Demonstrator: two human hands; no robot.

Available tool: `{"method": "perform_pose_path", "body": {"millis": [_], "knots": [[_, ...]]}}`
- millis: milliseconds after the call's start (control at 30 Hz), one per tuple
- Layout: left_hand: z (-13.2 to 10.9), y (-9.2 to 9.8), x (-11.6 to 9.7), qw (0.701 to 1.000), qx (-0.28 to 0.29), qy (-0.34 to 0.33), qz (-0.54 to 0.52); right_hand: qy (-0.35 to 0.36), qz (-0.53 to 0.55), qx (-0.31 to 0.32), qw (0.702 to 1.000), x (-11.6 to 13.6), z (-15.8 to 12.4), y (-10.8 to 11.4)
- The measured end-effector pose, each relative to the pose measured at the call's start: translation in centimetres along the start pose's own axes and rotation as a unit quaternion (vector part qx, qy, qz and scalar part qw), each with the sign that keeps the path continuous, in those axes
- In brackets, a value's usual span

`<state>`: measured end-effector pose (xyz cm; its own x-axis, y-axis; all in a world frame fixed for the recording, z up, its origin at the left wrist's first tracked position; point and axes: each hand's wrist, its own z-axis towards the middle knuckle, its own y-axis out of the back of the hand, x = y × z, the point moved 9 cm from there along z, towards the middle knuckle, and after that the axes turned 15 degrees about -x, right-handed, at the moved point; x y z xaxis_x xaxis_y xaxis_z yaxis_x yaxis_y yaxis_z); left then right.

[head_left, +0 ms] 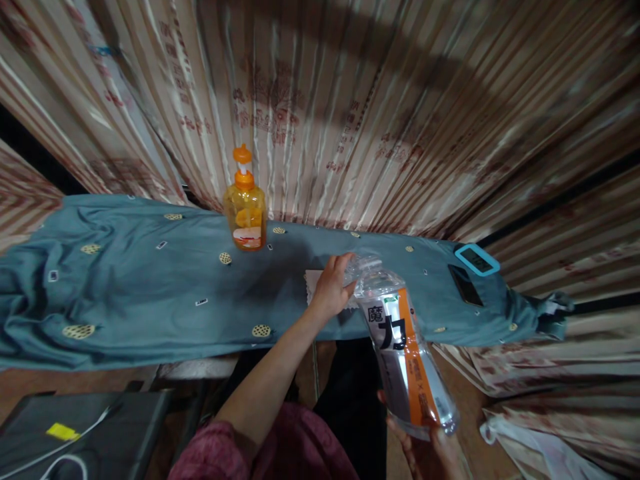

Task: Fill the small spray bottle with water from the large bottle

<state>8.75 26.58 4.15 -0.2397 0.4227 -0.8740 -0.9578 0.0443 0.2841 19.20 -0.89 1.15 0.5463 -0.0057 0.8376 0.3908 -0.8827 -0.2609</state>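
Note:
A large clear plastic bottle [400, 347] with a silver and orange label tilts in front of me, its neck toward the table and its base toward me. My right hand [425, 447] grips it from below at the base. At the neck end, my left hand [334, 287] has its fingers bent around clear plastic; whether this is only the bottle's neck or a separate piece is hard to make out. Beneath the left hand lies a small white cloth or paper [312, 283] with a wavy edge, partly covered by the hand and bottle.
A yellow-orange pump bottle [246, 217] stands at the back of the teal cloth-covered table [150, 280]. To the right lie a blue-framed digital timer [477, 259] and a dark phone [465, 285]. Pleated curtains [310, 120] hang behind. A dark stool-like surface [100, 427] with a white cable is lower left.

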Motion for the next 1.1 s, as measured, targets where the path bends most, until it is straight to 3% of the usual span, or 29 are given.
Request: {"method": "perform_pose_path", "body": {"millis": [200,567,1100], "knots": [[-0.04,-0.13,0.24,1.0,-0.005,0.003,0.009,-0.001,-0.023,-0.025,0.999,0.12,-0.18,-0.03],[-0.04,0.06,0.09,1.0,-0.011,0.005,-0.003,0.001,-0.003,-0.002,1.0,0.05,-0.2,0.05],[-0.07,-0.13,0.24,1.0,-0.014,0.004,-0.014,0.012,-0.014,-0.022,1.0,0.51,-0.41,-0.02]]}}
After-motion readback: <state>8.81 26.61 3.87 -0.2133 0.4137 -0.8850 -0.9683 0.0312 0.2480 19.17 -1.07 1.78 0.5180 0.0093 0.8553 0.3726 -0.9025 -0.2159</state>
